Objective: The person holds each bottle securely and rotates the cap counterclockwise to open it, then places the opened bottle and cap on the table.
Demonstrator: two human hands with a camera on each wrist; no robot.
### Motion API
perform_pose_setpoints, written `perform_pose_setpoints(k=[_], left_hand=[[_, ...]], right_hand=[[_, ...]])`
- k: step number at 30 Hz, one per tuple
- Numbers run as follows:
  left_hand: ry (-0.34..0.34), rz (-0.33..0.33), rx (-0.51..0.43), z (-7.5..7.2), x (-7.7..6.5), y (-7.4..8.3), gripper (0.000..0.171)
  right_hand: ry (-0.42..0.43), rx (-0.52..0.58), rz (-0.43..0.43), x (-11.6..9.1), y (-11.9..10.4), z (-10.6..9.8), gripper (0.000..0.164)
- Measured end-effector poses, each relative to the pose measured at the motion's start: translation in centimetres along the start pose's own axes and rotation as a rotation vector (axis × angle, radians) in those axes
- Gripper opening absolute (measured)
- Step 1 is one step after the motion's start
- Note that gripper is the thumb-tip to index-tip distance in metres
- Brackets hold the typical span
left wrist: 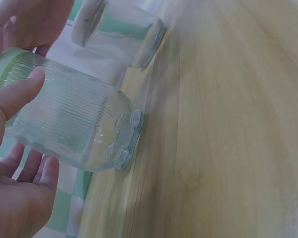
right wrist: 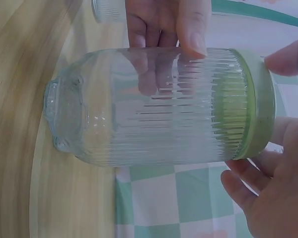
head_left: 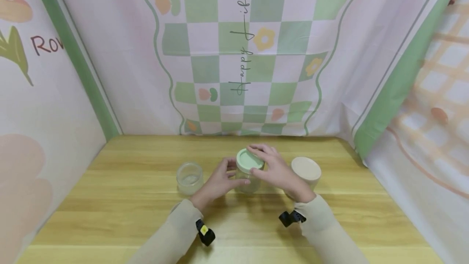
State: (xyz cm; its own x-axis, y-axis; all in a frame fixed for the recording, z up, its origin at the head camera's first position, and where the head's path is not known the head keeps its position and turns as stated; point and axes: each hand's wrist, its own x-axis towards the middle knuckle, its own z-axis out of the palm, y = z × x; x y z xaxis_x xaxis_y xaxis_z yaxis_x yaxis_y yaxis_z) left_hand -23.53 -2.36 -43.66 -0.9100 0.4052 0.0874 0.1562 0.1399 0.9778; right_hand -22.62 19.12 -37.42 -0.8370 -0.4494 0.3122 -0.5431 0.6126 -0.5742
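Note:
A ribbed clear glass jar with a light green lid stands upright on the wooden table, between both hands. My left hand holds the jar's side, thumb on the near face and fingers curled around the far side. From the right, my right hand grips the lid by its rim, thumb on one edge and fingers on the opposite one. The right wrist view shows the green lid seated on the jar's mouth, with the ribbed glass see-through and nothing visible inside.
Left of the hands stands a small glass jar without a lid. Behind my right wrist is another glass jar with a beige lid, partly covered by the forearm. A checkered curtain hangs along the table's far edge.

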Motion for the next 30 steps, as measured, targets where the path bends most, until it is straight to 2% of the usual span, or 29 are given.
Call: perform_pose_setpoints(k=[9, 16, 20, 26, 30], left_hand=[[0.002, -0.002, 0.005, 0.0, 0.0, 0.1, 0.077], [0.001, -0.008, -0.007, 0.0, -0.2, 0.2, 0.076], [0.002, -0.006, -0.006, -0.1, -0.1, 0.1, 0.076], [0.000, 0.003, 0.000, -0.1, -0.1, 0.1, 0.077], [-0.005, 0.013, 0.001, -0.2, -0.1, 0.2, 0.077]], right_hand=[[-0.060, 0.057, 0.018, -0.3, 0.1, -0.1, 0.066], [-0.036, 0.042, 0.028, -0.4, -0.4, -0.3, 0.067], [0.038, -0.057, 0.056, -0.3, -1.2, 0.1, 0.071], [0.174, -0.277, 0.143, 0.0, -2.1, 1.1, 0.083], [0.220, -0.381, 0.129, 0.2, -2.3, 1.7, 0.086]])
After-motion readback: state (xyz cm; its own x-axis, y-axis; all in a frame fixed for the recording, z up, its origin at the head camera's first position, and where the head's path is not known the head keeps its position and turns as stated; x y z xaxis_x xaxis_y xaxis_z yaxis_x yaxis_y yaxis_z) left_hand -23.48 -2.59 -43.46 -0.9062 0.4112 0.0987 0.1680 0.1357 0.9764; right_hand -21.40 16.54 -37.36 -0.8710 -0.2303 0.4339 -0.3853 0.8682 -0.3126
